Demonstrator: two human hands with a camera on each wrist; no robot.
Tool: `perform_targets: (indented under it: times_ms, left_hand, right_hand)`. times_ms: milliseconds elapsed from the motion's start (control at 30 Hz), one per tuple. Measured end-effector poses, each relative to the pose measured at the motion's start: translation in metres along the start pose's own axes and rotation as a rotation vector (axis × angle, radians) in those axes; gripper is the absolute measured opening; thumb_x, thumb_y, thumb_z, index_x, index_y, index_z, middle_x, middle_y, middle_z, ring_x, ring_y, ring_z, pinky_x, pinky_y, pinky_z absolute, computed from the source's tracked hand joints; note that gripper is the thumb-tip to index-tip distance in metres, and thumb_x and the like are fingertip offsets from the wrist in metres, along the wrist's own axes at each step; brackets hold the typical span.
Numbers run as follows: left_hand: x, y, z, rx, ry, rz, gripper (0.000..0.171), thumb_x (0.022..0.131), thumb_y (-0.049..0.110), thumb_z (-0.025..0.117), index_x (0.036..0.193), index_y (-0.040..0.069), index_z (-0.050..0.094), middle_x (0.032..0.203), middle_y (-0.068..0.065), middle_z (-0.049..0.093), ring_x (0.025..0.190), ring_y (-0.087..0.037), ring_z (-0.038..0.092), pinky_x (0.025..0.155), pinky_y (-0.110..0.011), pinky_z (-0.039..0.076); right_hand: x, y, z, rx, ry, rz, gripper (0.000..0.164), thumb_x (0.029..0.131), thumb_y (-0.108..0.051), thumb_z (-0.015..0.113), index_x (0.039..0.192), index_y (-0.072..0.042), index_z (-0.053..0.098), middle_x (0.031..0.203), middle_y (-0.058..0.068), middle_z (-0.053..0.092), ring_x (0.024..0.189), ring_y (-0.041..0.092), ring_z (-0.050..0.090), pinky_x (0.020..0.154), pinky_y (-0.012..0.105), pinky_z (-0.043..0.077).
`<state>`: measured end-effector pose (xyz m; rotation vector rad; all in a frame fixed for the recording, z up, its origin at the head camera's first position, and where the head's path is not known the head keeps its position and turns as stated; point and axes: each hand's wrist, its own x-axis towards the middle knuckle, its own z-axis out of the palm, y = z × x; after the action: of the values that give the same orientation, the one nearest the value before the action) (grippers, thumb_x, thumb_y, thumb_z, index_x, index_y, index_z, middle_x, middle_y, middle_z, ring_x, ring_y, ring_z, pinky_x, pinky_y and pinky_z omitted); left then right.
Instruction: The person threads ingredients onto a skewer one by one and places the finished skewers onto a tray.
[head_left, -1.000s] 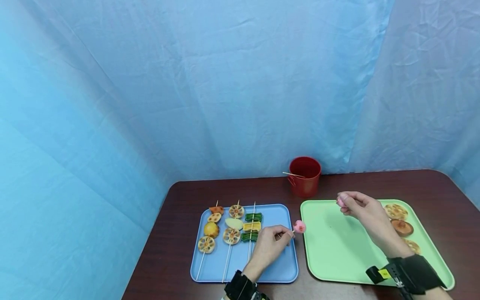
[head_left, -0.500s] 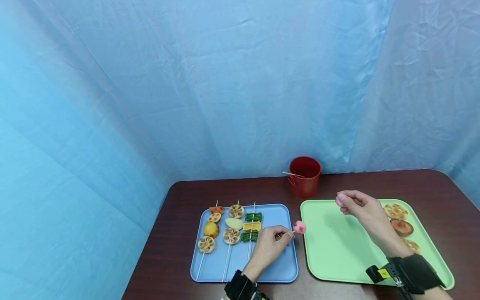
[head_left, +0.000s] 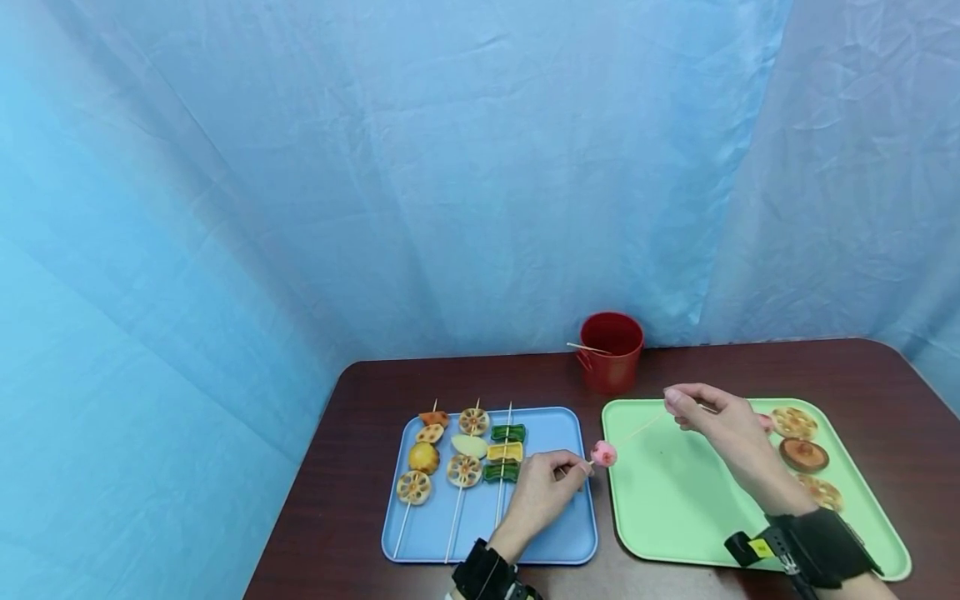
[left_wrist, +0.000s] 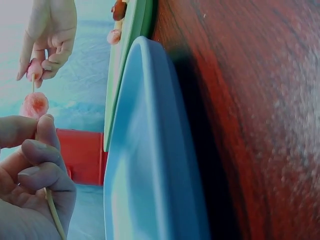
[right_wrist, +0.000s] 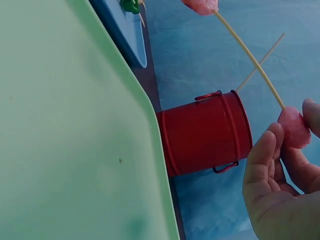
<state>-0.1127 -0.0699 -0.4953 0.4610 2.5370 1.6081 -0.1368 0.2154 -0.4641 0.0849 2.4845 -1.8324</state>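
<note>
My left hand (head_left: pixel 546 492) pinches a thin wooden skewer (left_wrist: pixel 53 212) above the blue tray's right side. A pink, lumpy food ball (head_left: pixel 603 454) is threaded on it, just beyond those fingertips. Over the green tray's far edge, my right hand (head_left: pixel 716 425) pinches a second pink food ball (right_wrist: pixel 294 127) between thumb and fingers. The skewer's far end meets this second ball, and a bare length of stick runs between the two balls. In the head view the right fingers mostly hide the second ball.
The blue tray (head_left: pixel 555 550) bears several finished skewers of lotus root, yellow and green pieces. On the green tray (head_left: pixel 645 533) lie a pink ball (head_left: pixel 766 422), browned slices and a mushroom-like cap (head_left: pixel 804 455). A red bucket (head_left: pixel 611 367) with a stick stands behind.
The right hand has shifted slightly left toward the left hand, with the ball at the skewer's tip. A pink ball on the green tray now shows behind it. The left hand barely moved.
</note>
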Motion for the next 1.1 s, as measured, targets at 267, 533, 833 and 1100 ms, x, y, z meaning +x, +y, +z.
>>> perform_targets:
  times_ms: [267,533,833,1100]
  left_hand:
    - [0.002,0.003,0.001,0.005,0.018,0.004,0.020,0.098,0.020,0.069,0.092,0.006,0.080,0.065,0.014,0.060,0.050,0.001,0.043,0.048,-0.019,0.031]
    - [0.003,0.002,0.004,0.024,0.041,0.024,0.018,0.097,0.020,0.070,0.092,0.007,0.081,0.064,0.013,0.060,0.051,0.003,0.044,0.049,-0.018,0.032]
    - [0.003,0.002,0.005,0.015,0.034,0.022,0.019,0.097,0.021,0.069,0.094,0.008,0.081,0.065,0.013,0.061,0.052,0.002,0.044,0.050,-0.018,0.033]
    - [0.003,0.001,0.006,0.013,0.038,0.028,0.019,0.097,0.022,0.069,0.093,0.008,0.082,0.067,0.012,0.064,0.053,0.003,0.047,0.051,-0.018,0.034]
  right_hand:
    - [-0.006,0.001,0.012,0.106,-0.055,-0.002,0.059,0.103,-0.047,0.060,0.140,-0.001,0.060,0.118,0.000,0.071,0.105,0.017,0.068,0.089,0.026,0.056]
    - [-0.011,0.003,0.034,0.083,-0.024,0.003,0.053,0.101,-0.047,0.065,0.126,0.000,0.065,0.110,0.008,0.072,0.103,0.026,0.068,0.087,0.028,0.056]
    - [-0.016,0.005,0.048,0.059,-0.049,-0.007,0.049,0.102,-0.046,0.064,0.122,-0.001,0.068,0.112,0.010,0.071,0.103,0.033,0.068,0.086,0.030,0.056]
    - [-0.018,0.006,0.055,0.064,-0.064,-0.004,0.048,0.101,-0.044,0.066,0.125,-0.002,0.068,0.115,0.011,0.071,0.102,0.033,0.068,0.086,0.028,0.056]
